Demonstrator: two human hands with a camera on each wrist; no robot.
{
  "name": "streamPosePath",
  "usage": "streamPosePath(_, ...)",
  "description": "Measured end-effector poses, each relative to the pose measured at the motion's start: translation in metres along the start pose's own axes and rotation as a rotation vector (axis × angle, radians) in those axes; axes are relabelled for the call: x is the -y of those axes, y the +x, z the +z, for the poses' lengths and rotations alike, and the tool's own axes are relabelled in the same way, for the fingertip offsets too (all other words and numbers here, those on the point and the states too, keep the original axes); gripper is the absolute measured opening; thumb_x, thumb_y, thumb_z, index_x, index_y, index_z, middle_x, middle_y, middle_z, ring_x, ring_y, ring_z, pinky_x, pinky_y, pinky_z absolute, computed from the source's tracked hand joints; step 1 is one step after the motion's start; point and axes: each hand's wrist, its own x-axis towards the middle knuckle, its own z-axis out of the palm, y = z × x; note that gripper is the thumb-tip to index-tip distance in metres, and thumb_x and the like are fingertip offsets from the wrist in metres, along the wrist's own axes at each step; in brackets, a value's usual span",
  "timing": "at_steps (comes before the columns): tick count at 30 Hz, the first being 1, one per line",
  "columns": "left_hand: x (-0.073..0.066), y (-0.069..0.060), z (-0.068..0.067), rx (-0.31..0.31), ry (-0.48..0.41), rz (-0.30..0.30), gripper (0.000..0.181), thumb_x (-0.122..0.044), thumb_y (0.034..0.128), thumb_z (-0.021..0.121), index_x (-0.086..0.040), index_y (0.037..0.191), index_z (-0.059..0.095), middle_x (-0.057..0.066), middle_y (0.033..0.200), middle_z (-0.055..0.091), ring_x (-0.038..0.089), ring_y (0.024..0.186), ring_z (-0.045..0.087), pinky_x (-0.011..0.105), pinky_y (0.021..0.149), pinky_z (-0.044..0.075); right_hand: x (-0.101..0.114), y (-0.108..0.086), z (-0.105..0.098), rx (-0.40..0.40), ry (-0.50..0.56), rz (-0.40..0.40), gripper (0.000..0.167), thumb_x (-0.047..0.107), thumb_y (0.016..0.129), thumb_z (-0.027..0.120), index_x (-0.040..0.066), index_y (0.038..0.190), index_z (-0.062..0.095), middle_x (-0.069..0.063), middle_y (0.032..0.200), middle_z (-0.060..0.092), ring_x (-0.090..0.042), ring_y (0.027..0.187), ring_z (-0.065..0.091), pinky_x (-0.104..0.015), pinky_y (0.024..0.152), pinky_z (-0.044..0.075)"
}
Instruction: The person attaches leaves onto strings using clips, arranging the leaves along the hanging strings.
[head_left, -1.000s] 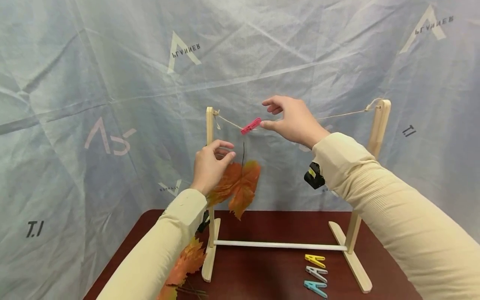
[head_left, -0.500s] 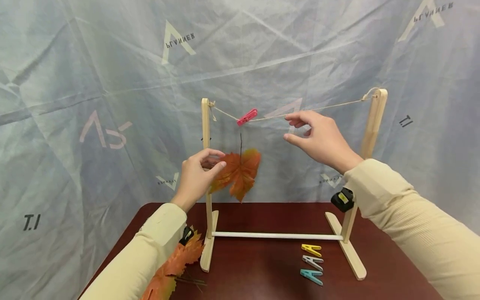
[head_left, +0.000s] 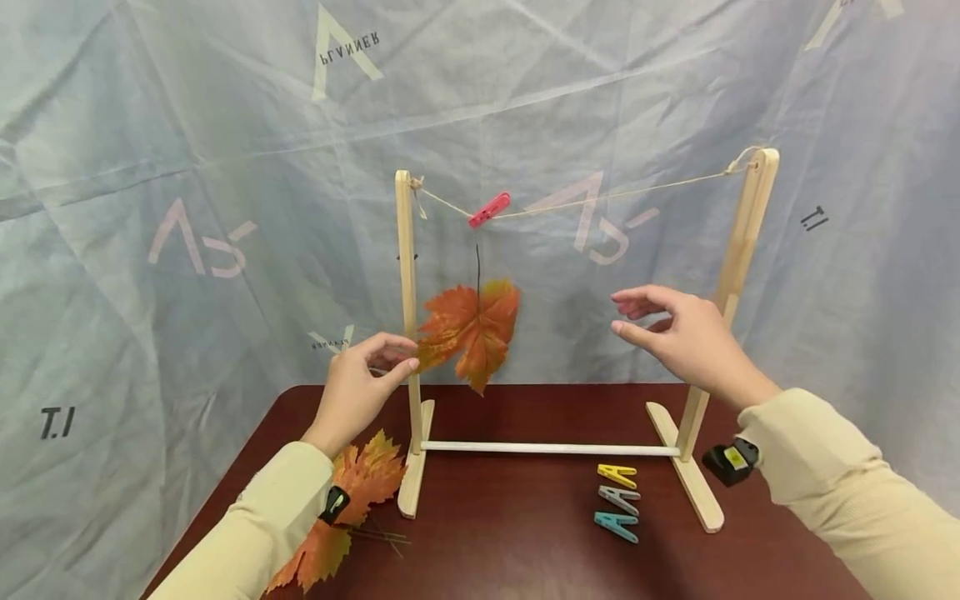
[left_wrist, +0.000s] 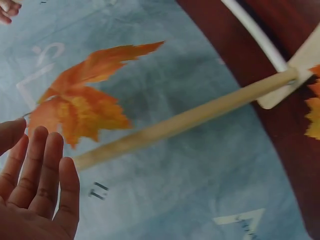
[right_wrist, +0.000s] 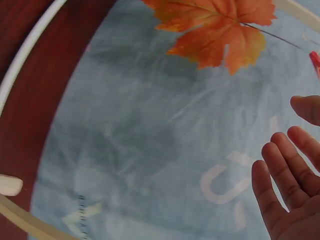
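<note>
Left grip [head_left: 363, 379] is spread, its thumb well apart from the gently bent fingers, with the fingertips close to the left edge of an orange leaf [head_left: 480, 325]; I cannot tell whether they touch. Across from it, the right grip [head_left: 671, 337] is spread too, near the right post [head_left: 738, 237] and well apart from the leaf. That leaf hangs tip down, its dark stem [head_left: 478, 271] reaching to just below a pink clothespin [head_left: 490, 210], though how they join is too fine to make out. Tilted, the clothespin sits on a string [head_left: 622, 194] that dips between the left post [head_left: 406, 250] and the right one. Lower, a white rod [head_left: 551, 448] spans the frame. Yellow [head_left: 617, 476], grey [head_left: 619, 499] and blue clothespins [head_left: 617, 527] line up on the counter [head_left: 517, 533], while more leaves [head_left: 372, 477] lie beside the left sleeve [head_left: 255, 521]. Behind everything hangs a pale printed cloth [head_left: 247, 92].
</note>
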Motion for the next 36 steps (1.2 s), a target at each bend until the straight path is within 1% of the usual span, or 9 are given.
streamPosePath(3,0.011,-0.011,-0.001,0.013,0.035,-0.012,0.018,-0.014,0.095,0.074,-0.009,0.112,0.074,0.001,0.094,0.075,0.018,0.085,0.069,0.041,0.08,0.055,-0.009,-0.015,0.005,0.02,0.011,0.041,0.038,0.031,0.098,0.07,0.011,0.13,0.068,-0.009,0.113,0.072,-0.024,0.1,0.067,-0.018,0.079,0.05)
streamPosePath(9,0.03,-0.035,-0.004,0.091,0.054,-0.091,0.016,-0.015,0.0946,0.074,-0.015,0.111,0.075,-0.005,0.091,0.074,0.016,0.086,0.068,0.038,0.075,0.052,-0.026,-0.047,0.016,0.064,0.067,0.124,0.037,0.032,0.097,0.072,0.014,0.129,0.069,-0.007,0.109,0.072,-0.023,0.093,0.071,-0.026,0.074,0.054)
streamPosePath(13,0.042,-0.05,-0.003,0.141,0.079,-0.125,0.014,-0.014,0.0934,0.075,-0.017,0.107,0.075,-0.007,0.09,0.073,0.015,0.087,0.067,0.037,0.076,0.051,-0.035,-0.065,0.026,0.074,0.069,0.148,0.033,0.031,0.096,0.073,0.016,0.125,0.07,-0.001,0.101,0.073,-0.014,0.082,0.068,-0.027,0.067,0.051)
streamPosePath(16,0.052,-0.06,0.0,0.175,0.105,-0.141,0.013,-0.012,0.0925,0.076,-0.018,0.103,0.075,-0.008,0.09,0.074,0.014,0.086,0.067,0.036,0.077,0.052,-0.041,-0.077,0.035,0.083,0.071,0.157,0.032,0.031,0.096,0.073,0.016,0.124,0.071,0.002,0.097,0.074,-0.013,0.078,0.062,-0.028,0.064,0.048)
streamPosePath(23,0.069,-0.084,0.007,0.255,0.104,-0.238,0.013,-0.009,0.0923,0.075,-0.017,0.103,0.076,-0.004,0.097,0.074,0.012,0.085,0.066,0.036,0.078,0.055,-0.054,-0.103,0.054,0.106,0.128,0.215,0.03,0.026,0.095,0.074,0.012,0.122,0.071,-0.001,0.106,0.074,-0.008,0.091,0.068,-0.027,0.072,0.054)
streamPosePath(25,0.074,-0.09,0.009,0.282,0.113,-0.237,0.012,-0.01,0.0921,0.075,-0.015,0.103,0.075,-0.005,0.096,0.074,0.013,0.083,0.067,0.035,0.075,0.055,-0.057,-0.11,0.059,0.096,0.139,0.216,0.029,0.023,0.094,0.075,0.01,0.12,0.072,0.0,0.104,0.074,-0.006,0.092,0.066,-0.026,0.072,0.055)
streamPosePath(27,0.08,-0.096,0.011,0.314,0.12,-0.21,0.012,-0.009,0.0914,0.076,-0.013,0.103,0.075,-0.004,0.095,0.074,0.014,0.083,0.067,0.033,0.072,0.054,-0.06,-0.116,0.064,0.095,0.149,0.223,0.029,0.021,0.094,0.076,0.01,0.12,0.072,0.002,0.098,0.075,-0.003,0.087,0.066,-0.026,0.071,0.055)
streamPosePath(31,0.093,-0.108,0.016,0.393,0.147,-0.165,0.012,-0.008,0.0893,0.078,-0.011,0.101,0.074,-0.004,0.092,0.073,0.014,0.079,0.068,0.029,0.067,0.054,-0.066,-0.128,0.074,0.095,0.181,0.238,0.028,0.019,0.093,0.076,0.009,0.12,0.072,0.004,0.095,0.073,-0.003,0.083,0.065,-0.025,0.07,0.054)
streamPosePath(36,0.107,-0.122,0.019,0.465,0.211,-0.18,0.013,-0.007,0.0874,0.079,-0.014,0.097,0.074,-0.007,0.088,0.071,0.013,0.077,0.067,0.034,0.069,0.055,-0.072,-0.143,0.089,0.089,0.201,0.255,0.024,0.015,0.092,0.077,0.01,0.115,0.073,0.004,0.094,0.074,-0.002,0.081,0.065,-0.025,0.068,0.053)
